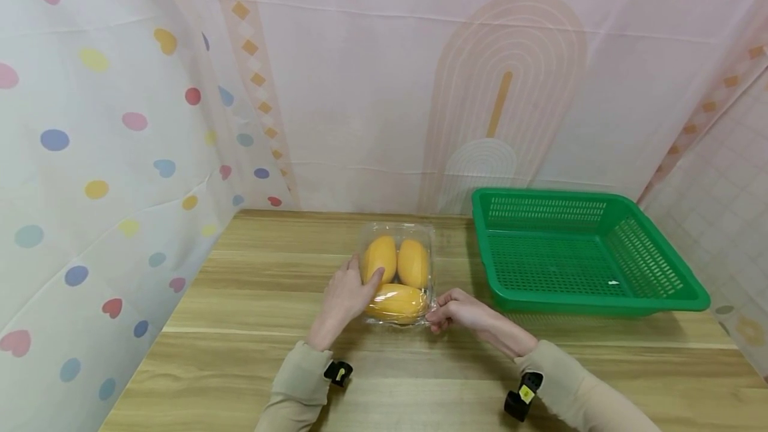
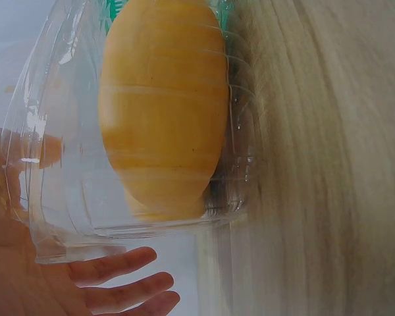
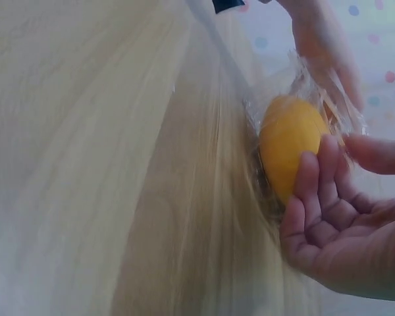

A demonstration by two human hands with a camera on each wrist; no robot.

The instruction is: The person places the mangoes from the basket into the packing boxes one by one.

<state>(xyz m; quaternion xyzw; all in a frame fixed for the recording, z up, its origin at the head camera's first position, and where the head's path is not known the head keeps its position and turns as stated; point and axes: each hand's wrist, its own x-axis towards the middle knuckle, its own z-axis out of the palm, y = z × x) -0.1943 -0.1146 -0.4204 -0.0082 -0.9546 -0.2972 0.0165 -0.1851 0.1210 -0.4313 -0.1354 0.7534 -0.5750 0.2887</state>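
The box [image 1: 399, 277] of mangoes is flanked: flat left hand [image 1: 345, 299] is laid on top, right hand [image 1: 461, 311] pinches its near-right corner.

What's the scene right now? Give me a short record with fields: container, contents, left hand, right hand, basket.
container: clear plastic clamshell, on the wooden table
contents: three yellow mangoes, seen through the lid
left hand: left hand rests on the clamshell's left side, fingers straight
right hand: right hand at the near right corner, fingers curled at the edge
basket: green basket, right of the clamshell, apart from it
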